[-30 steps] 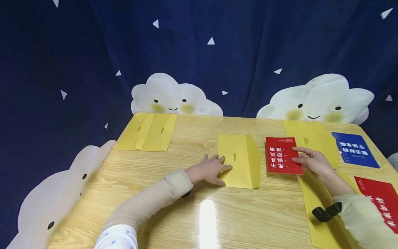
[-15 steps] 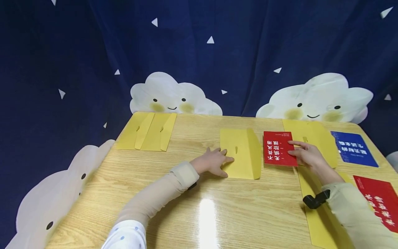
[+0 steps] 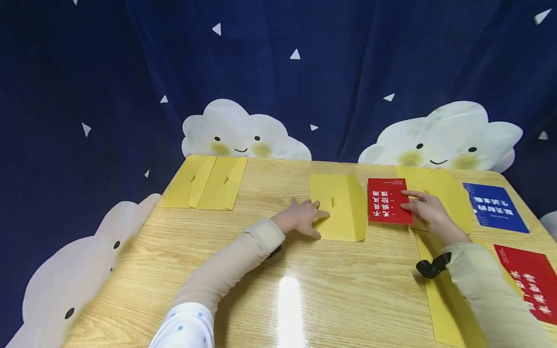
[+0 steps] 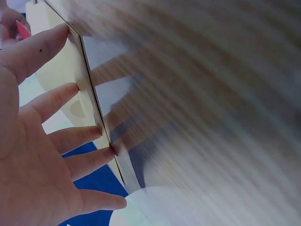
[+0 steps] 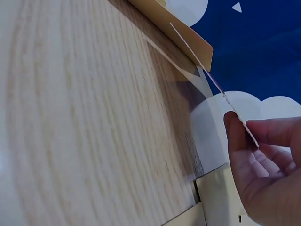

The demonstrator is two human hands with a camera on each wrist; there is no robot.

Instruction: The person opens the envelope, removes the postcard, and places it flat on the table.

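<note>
Left hand (image 3: 301, 218) spread palm-down, right hand (image 3: 425, 210) in a pinch

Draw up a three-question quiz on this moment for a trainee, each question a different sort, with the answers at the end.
1. Multiple choice: What colour is the card in the right hand?
A) blue
B) red
C) green

2. True or false: That card is inside the middle envelope, which the left hand touches.

3. Fill in the blank: At the far left corner of the table, ___ yellow envelopes lie side by side.

Key
1. B.
2. False: the left hand does touch the middle envelope, but the card is held outside it, off to its right.
3. Two.
</note>
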